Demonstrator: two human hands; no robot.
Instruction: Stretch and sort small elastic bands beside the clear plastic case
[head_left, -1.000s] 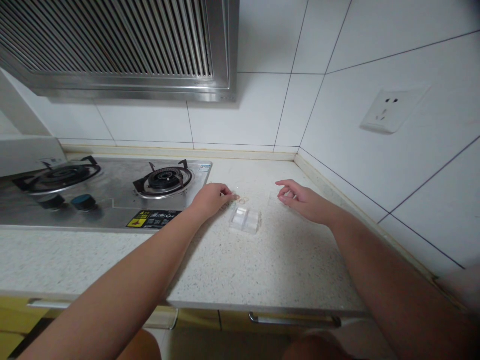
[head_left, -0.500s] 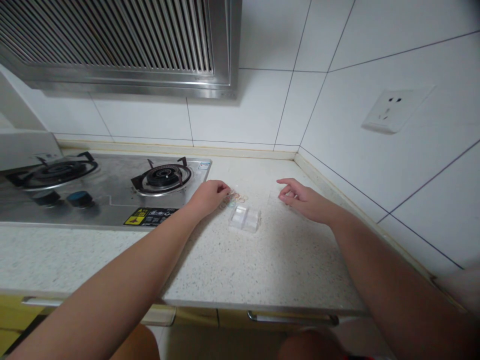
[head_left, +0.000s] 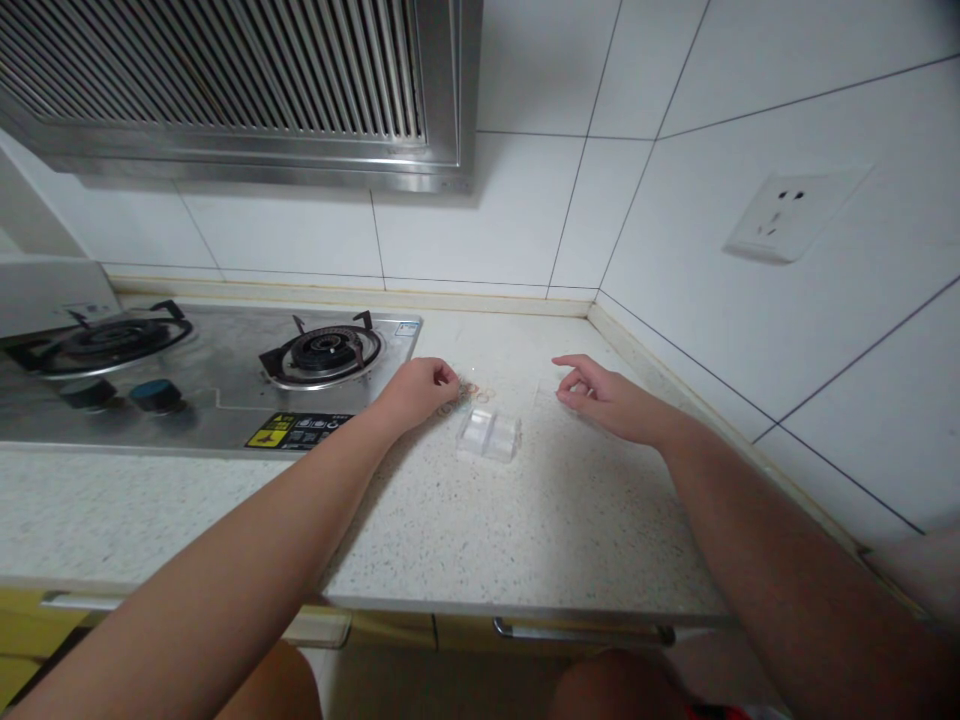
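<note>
On the speckled surface (head_left: 525,520) beside the stove (head_left: 225,395), our left hand (head_left: 418,390) curls its grip at small rings (head_left: 471,393), though we cannot tell if it pinches one. Our right hand (head_left: 609,398) keeps its grip open, and the clear box (head_left: 489,435) lies between both.

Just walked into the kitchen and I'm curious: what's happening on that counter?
A person works bare-handed at the speckled counter beside the gas stove. The left hand is curled over a few small rings; whether it grips one is unclear. The right hand rests open nearby. A clear compartment box sits between the hands.
</note>
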